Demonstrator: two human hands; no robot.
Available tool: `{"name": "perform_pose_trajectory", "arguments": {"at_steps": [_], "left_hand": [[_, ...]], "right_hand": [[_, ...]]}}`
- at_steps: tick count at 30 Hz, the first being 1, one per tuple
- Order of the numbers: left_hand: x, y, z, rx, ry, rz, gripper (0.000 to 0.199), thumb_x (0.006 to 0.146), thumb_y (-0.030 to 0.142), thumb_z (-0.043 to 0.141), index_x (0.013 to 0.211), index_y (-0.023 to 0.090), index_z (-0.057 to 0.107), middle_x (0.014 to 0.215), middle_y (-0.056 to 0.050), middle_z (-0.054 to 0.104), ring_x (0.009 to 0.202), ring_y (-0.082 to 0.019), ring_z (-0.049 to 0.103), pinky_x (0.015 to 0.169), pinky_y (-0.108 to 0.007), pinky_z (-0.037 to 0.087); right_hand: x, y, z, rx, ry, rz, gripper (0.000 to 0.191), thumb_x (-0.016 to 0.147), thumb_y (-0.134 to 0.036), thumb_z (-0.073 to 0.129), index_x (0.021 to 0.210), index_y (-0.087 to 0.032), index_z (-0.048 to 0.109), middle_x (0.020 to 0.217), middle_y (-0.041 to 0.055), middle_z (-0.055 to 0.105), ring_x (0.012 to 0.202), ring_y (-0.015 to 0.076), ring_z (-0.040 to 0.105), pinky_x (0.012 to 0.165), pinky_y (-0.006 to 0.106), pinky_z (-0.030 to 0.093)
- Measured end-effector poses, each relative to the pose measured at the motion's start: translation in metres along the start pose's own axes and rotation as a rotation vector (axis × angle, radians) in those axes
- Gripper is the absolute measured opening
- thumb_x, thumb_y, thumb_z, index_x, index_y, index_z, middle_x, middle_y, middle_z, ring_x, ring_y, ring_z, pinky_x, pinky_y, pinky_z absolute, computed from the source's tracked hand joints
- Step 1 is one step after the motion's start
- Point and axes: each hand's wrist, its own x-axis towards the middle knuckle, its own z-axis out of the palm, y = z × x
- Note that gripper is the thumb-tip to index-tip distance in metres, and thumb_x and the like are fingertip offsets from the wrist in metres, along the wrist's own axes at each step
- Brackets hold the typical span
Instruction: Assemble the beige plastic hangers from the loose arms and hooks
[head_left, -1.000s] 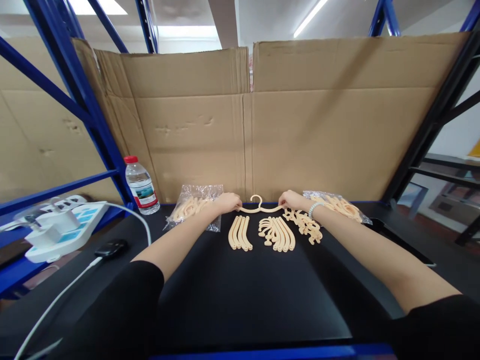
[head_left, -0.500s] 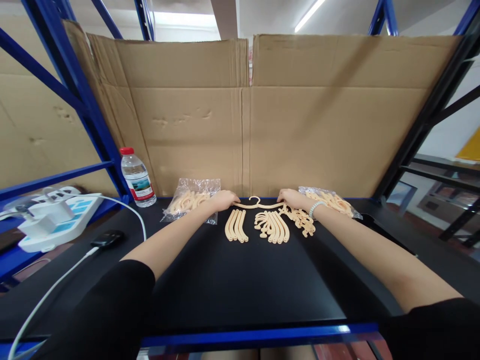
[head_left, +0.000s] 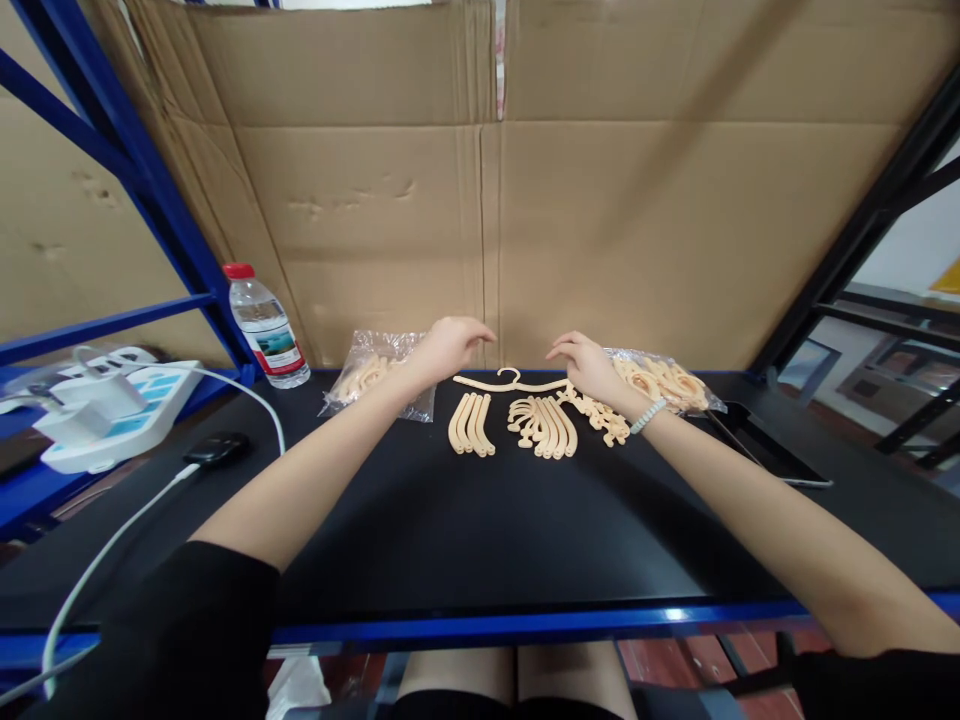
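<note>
The cream hanger (head_left: 532, 387) lies flat on the tabletop (head_left: 480, 540), below and between the fingers of the two hands, touching neither. The left hand (head_left: 448, 346) is open and empty, its fingers (head_left: 478, 329) extended and gently bent, pointing inward. The right hand (head_left: 592, 372) is open and empty too, its fingers (head_left: 564, 346) slightly spread above the hanger's right end. The hanger has smooth, shallow-curved arms and a round hook. Nearer the wearer lie a row of slim curved bars (head_left: 463, 428), a fan of similar bars (head_left: 559, 430) and a jumble of small knobbly pieces (head_left: 600, 415). Crinkled clear bags (head_left: 360, 385) flank them; behind stands creased brown cardboard (head_left: 375, 230)
</note>
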Motion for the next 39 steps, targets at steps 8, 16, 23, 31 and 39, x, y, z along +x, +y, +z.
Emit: {"name": "perform_pose_trajectory", "arguments": {"at_steps": [8, 16, 23, 31, 39], "left_hand": [[-0.025, 0.060, -0.008, -0.197, -0.103, 0.018, 0.028, 0.085, 0.005, 0.051, 0.099, 0.015, 0.072, 0.094, -0.004, 0.077, 0.085, -0.016, 0.070, 0.079, -0.028, 0.053], [-0.080, 0.070, -0.001, -0.183, -0.249, 0.054, 0.023, 0.087, 0.012, 0.054, 0.103, 0.016, 0.070, 0.097, -0.006, 0.073, 0.088, -0.019, 0.067, 0.081, -0.032, 0.052], [-0.107, 0.057, 0.024, 0.030, -0.114, 0.045, 0.023, 0.089, 0.021, 0.055, 0.107, 0.013, 0.067, 0.093, -0.010, 0.064, 0.086, -0.024, 0.060, 0.075, -0.036, 0.051], [-0.109, 0.070, 0.013, -0.021, -0.111, 0.232, 0.020, 0.093, 0.021, 0.049, 0.081, 0.019, 0.065, 0.076, -0.003, 0.065, 0.070, -0.016, 0.059, 0.066, -0.030, 0.045], [-0.112, 0.065, 0.011, 0.103, -0.158, 0.324, 0.035, 0.092, 0.025, 0.049, 0.057, 0.021, 0.049, 0.049, 0.002, 0.052, 0.045, -0.013, 0.047, 0.048, -0.031, 0.035]], "right_hand": [[-0.017, -0.060, 0.007, 0.080, -0.042, -0.056, 0.033, 0.083, -0.001, 0.041, 0.091, -0.015, 0.070, 0.107, 0.0092, 0.063, 0.097, 0.0201, 0.061, 0.089, 0.032, 0.047], [-0.049, -0.071, 0.003, 0.108, -0.121, 0.019, 0.027, 0.084, -0.006, 0.045, 0.087, -0.017, 0.070, 0.088, 0.0056, 0.069, 0.079, 0.0184, 0.062, 0.075, 0.030, 0.046], [-0.071, -0.066, -0.003, 0.083, -0.182, 0.087, 0.019, 0.082, -0.013, 0.050, 0.078, -0.019, 0.069, 0.072, 0.0038, 0.066, 0.072, 0.0188, 0.060, 0.066, 0.029, 0.044], [-0.066, -0.047, -0.021, 0.087, -0.218, 0.207, 0.024, 0.086, -0.027, 0.048, 0.068, -0.021, 0.063, 0.056, -0.0005, 0.059, 0.049, 0.0135, 0.050, 0.050, 0.027, 0.037], [-0.068, -0.035, -0.015, 0.073, -0.218, 0.275, 0.021, 0.084, -0.025, 0.050, 0.066, -0.022, 0.062, 0.055, -0.0007, 0.059, 0.048, 0.0144, 0.052, 0.049, 0.027, 0.038]]}}
